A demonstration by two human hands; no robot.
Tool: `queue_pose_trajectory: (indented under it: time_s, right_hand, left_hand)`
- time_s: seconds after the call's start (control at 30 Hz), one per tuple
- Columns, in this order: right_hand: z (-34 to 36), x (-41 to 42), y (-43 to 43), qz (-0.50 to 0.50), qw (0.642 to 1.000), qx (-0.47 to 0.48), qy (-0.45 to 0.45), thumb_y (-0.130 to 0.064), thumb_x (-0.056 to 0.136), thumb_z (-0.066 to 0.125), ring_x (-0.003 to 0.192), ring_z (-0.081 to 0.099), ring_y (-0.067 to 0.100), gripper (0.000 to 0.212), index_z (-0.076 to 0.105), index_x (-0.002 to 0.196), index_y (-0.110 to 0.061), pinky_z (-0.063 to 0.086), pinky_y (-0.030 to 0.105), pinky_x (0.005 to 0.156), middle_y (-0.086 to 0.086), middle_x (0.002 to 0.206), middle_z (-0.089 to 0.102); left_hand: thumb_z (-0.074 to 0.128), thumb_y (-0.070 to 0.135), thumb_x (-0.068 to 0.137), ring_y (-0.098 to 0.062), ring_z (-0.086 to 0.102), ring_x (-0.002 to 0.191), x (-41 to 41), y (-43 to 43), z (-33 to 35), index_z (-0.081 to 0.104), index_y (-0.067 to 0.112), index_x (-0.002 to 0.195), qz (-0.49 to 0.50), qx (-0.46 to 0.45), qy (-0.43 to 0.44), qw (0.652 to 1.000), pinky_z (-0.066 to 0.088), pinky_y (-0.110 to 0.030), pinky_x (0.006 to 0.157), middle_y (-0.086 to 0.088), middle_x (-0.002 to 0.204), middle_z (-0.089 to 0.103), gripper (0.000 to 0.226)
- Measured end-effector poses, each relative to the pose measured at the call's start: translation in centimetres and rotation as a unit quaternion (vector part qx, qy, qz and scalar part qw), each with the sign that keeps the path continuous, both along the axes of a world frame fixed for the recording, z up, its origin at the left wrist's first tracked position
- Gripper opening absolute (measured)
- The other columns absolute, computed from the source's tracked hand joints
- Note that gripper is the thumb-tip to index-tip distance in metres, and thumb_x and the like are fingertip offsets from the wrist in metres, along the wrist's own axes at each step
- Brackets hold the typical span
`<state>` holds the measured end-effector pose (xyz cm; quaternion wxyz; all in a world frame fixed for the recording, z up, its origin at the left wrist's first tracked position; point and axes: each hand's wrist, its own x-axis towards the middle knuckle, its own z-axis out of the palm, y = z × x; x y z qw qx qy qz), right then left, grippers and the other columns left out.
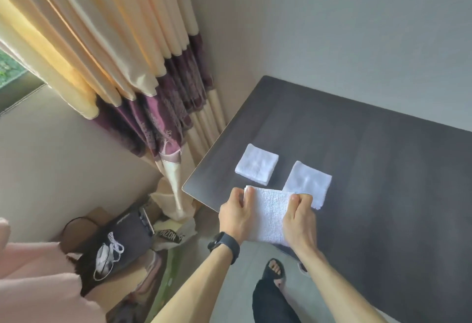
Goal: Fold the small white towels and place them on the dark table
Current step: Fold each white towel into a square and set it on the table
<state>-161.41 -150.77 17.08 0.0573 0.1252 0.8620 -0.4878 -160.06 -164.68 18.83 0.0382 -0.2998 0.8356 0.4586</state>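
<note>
Lying on the bench [357,149] are two folded towels [256,164]; a third towel [269,216], seemingly half-folded, is gripped by the left hand [236,214] and right hand [299,218].

Both hands [238,214] [300,216] grip towel [268,214]; two lie folded [256,164] [307,182].

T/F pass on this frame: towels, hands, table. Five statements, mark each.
1. One folded towel and a second folded towel lie on the dark table. True.
2. Those two are stacked. False: they lie side by side, apart.
3. The left hand and the right hand both grip a third towel. True.
4. The black watch is on the right wrist. False: it is on the left wrist.
5. The third towel is at the table's far edge. False: it is at the near edge.
</note>
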Motion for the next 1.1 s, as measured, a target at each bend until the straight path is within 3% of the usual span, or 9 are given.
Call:
queue_pose_trajectory:
  time_s: [0.17,0.33,0.57,0.83,0.97,1.1]
  right_hand:
    - [-3.2,-7.3,-2.2,-0.008,0.999,0.011,-0.051,-0.032,0.105,0.024,0.057,0.050,0.019,0.024,0.037,0.098,-0.012,0.033,0.029,0.047,0.007,0.069,0.057]
    - [-6.6,-12.8,-4.5,-0.043,0.994,0.039,-0.088,-0.034,0.105,0.023,0.066,0.056,0.027,0.026,0.036,0.098,-0.013,0.037,0.037,0.054,0.008,0.074,0.060]
    - [-10.5,-18.1,-7.2,-0.105,0.984,0.054,-0.136,-0.035,0.106,0.022,0.062,0.051,0.027,0.028,0.036,0.097,-0.012,0.033,0.036,0.054,0.000,0.067,0.051]
    - [-14.2,-20.5,-9.0,-0.139,0.967,0.147,-0.157,-0.035,0.105,0.020,0.060,0.054,0.028,0.029,0.036,0.096,-0.013,0.037,0.034,0.052,0.003,0.066,0.058]
    - [-14.6,-20.9,-9.1,-0.144,0.960,0.175,-0.165,-0.038,0.105,0.020,0.054,0.049,0.019,0.028,0.034,0.094,-0.016,0.032,0.031,0.048,0.000,0.066,0.058]
    - [-14.8,-21.1,-9.1,-0.119,0.951,0.220,-0.182,-0.039,0.104,0.017,0.065,0.049,0.026,0.027,0.032,0.095,-0.019,0.035,0.033,0.060,-0.007,0.079,0.057]
  left_hand:
    - [0.037,0.058,0.097,-0.013,0.057,0.069,-8.1,-2.1,-3.3,0.051,0.028,0.089,-0.018,0.012,-0.039,0.999,0.042,-0.027,0.058,0.005,0.078,0.063,0.034]
    - [0.037,0.054,0.098,-0.012,0.050,0.064,-14.4,-4.0,-6.1,0.051,0.028,0.088,-0.045,0.002,-0.054,0.998,0.038,-0.026,0.056,0.008,0.072,0.057,0.031]
    - [0.034,0.058,0.098,-0.016,0.049,0.066,-20.9,-6.7,-11.0,0.048,0.028,0.083,-0.103,-0.032,-0.071,0.992,0.038,-0.028,0.059,0.011,0.070,0.051,0.036]
    - [0.025,0.057,0.100,-0.025,0.058,0.077,-24.2,-8.0,-14.6,0.038,0.029,0.087,-0.186,-0.103,-0.141,0.967,0.046,-0.036,0.069,0.008,0.079,0.059,0.034]
    - [0.022,0.055,0.101,-0.028,0.058,0.076,-24.7,-7.8,-15.5,0.037,0.027,0.093,-0.212,-0.138,-0.151,0.956,0.042,-0.035,0.069,0.006,0.084,0.059,0.033]
    - [0.025,0.053,0.101,-0.030,0.054,0.074,-25.4,-7.8,-16.3,0.039,0.028,0.090,-0.195,-0.173,-0.137,0.956,0.038,-0.035,0.067,0.009,0.083,0.051,0.031]
